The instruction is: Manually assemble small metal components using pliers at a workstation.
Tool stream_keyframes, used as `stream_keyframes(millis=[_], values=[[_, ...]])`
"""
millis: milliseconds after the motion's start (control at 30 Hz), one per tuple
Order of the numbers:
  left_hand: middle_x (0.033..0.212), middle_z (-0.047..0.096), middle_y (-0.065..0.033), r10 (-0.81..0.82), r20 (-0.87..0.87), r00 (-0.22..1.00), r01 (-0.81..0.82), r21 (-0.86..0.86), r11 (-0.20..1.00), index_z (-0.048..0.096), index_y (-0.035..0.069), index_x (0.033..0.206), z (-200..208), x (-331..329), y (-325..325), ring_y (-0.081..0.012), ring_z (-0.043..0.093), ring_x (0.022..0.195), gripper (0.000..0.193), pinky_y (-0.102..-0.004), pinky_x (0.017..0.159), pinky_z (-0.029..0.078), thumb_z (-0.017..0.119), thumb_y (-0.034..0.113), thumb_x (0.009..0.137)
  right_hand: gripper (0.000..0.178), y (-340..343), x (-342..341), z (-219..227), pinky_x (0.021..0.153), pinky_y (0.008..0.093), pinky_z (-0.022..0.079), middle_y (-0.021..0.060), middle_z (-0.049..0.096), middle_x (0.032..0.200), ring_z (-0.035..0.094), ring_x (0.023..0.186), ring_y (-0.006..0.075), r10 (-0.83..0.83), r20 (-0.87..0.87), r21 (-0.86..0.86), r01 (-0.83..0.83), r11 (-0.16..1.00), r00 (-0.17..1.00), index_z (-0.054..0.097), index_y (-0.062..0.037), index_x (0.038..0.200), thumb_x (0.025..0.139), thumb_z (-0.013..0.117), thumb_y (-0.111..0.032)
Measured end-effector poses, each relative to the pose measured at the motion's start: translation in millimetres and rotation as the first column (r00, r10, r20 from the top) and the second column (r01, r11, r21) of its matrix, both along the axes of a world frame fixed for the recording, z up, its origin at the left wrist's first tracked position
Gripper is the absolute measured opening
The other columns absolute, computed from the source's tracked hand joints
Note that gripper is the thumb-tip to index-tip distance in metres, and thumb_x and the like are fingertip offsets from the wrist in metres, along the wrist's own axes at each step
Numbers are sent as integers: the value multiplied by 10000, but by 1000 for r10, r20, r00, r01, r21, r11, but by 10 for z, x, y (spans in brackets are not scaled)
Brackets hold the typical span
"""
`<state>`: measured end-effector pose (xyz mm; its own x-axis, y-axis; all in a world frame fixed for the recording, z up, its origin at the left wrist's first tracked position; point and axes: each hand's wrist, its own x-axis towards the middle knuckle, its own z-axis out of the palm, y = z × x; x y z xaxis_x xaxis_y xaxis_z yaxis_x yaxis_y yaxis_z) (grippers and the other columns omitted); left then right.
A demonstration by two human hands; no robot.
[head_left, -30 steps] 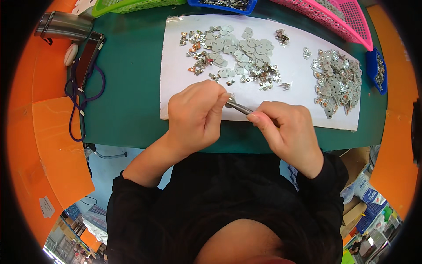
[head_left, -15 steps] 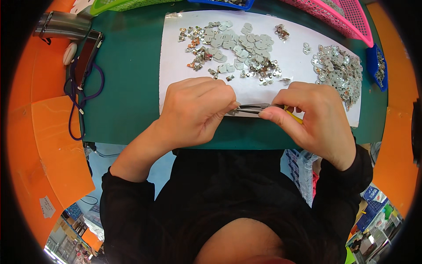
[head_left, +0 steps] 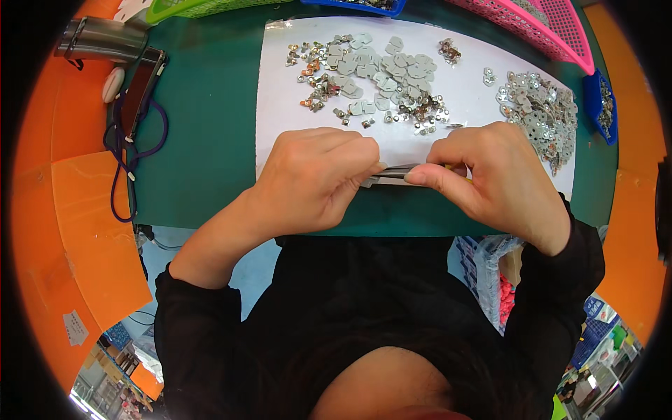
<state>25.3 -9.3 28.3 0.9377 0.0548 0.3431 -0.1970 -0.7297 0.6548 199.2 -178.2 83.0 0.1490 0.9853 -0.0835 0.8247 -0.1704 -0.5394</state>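
My left hand (head_left: pixel 315 178) is closed in a pinch near the front edge of the white sheet (head_left: pixel 280 70), holding a small grey metal piece (head_left: pixel 369 182) mostly hidden under the fingertips. My right hand (head_left: pixel 493 182) grips slim long-nosed pliers (head_left: pixel 399 173) with yellow handles, largely covered by the fingers. The pliers' jaws point left and reach the metal piece at my left fingertips. Beyond the hands lie a heap of flat grey metal plates (head_left: pixel 406 73) and small shiny and copper-coloured clips (head_left: pixel 422 115). A larger pile of silvery metal parts (head_left: pixel 539 112) spreads to the right.
A pink basket (head_left: pixel 539 38), a blue tray (head_left: pixel 350 8) and a green basket (head_left: pixel 189 7) line the far edge. Another blue tray (head_left: pixel 593 105) stands at right. At left are a steel cup (head_left: pixel 108 38) and a phone (head_left: pixel 140 91) with a purple cord.
My right hand has shifted slightly left and up along the pliers. The pliers' jaws, spread apart before, are now closer together. My left hand has barely moved.
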Motion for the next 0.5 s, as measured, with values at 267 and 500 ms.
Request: stream_keyframes(millis=[267, 500], values=[[664, 534, -75, -45, -59, 997, 48, 40, 998, 546, 69, 817, -122, -134, -22, -276, 576, 610, 136, -386, 524, 441, 681, 77, 828, 373, -97, -223, -154, 523, 401, 448, 83, 581, 615, 594, 563, 290, 4, 279, 82, -28, 996, 960, 655, -93, 696, 851, 704, -428], [689, 557, -74, -150, -212, 966, 164, 50, 985, 581, 68, 818, 65, -300, 107, -278, 580, 632, 120, -379, 544, 455, 697, 85, 845, 314, -71, -181, -282, 625, 364, 417, 37, 525, 747, 530, 704, 246, 95, 252, 162, -139, 977, 963, 636, -121, 819, 770, 764, -404]])
